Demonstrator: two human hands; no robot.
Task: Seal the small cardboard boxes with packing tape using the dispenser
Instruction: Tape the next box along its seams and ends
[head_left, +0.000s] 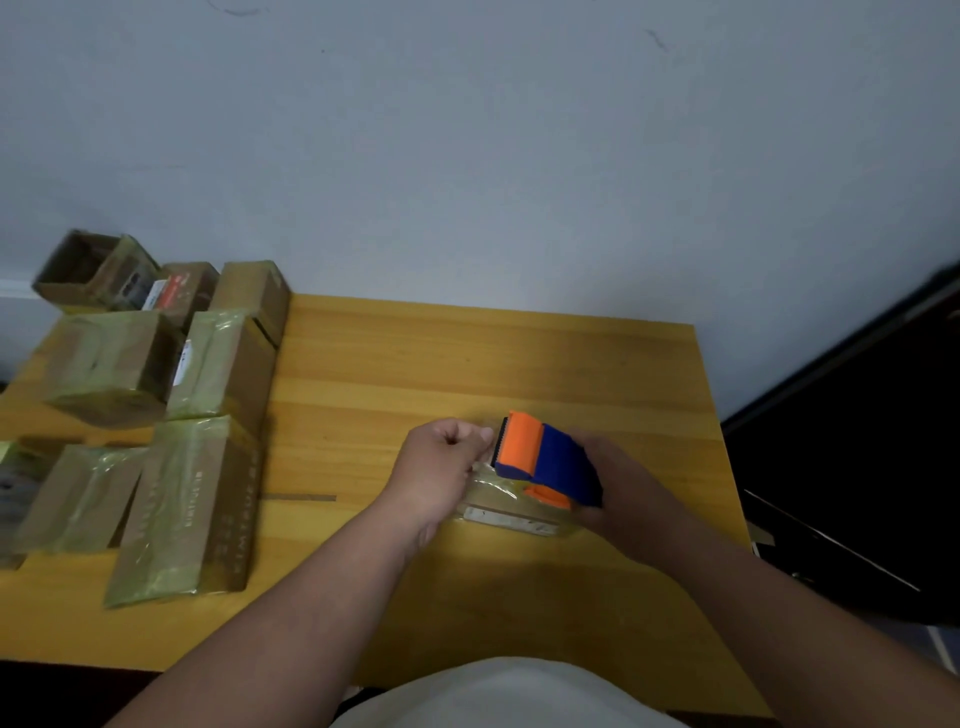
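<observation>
A small flat cardboard box (511, 512), wrapped in clear tape, lies on the wooden table (467, 364) right of centre. My right hand (618, 488) grips the blue and orange tape dispenser (545, 460) over the box's top. My left hand (441, 470) is curled at the dispenser's toothed edge, fingertips pinching what looks like the tape end; the tape itself is hard to make out. Most of the box is hidden under both hands.
Several taped cardboard boxes (192, 504) are stacked along the table's left side, with an open one (78, 270) at the far corner. A thin strip (301, 498) lies on the wood. A dark cabinet (857, 467) stands right of the table; a grey wall is behind.
</observation>
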